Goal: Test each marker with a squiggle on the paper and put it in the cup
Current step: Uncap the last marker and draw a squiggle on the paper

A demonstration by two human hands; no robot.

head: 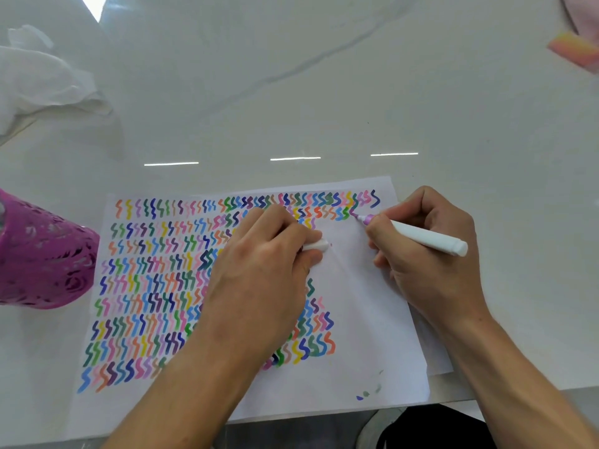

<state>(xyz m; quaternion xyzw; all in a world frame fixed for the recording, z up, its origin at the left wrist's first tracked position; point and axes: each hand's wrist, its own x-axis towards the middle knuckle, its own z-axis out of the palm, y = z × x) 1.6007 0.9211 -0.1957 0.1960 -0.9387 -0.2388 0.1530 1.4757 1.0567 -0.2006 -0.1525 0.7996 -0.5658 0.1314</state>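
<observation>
Right hand (428, 254) pinches the white marker (424, 236), its purple tip touching the paper (363, 319) at the second squiggle row. Left hand (269, 257), resting on the paper, grips the cap (317, 246). Magenta cup (42, 254) sits left of the paper.

No text, label, brand or number can be read. The paper (372, 319) carries only coloured squiggles, which are not letters. The white marker (424, 236) and the cap (319, 246) show no print that can be made out.
</observation>
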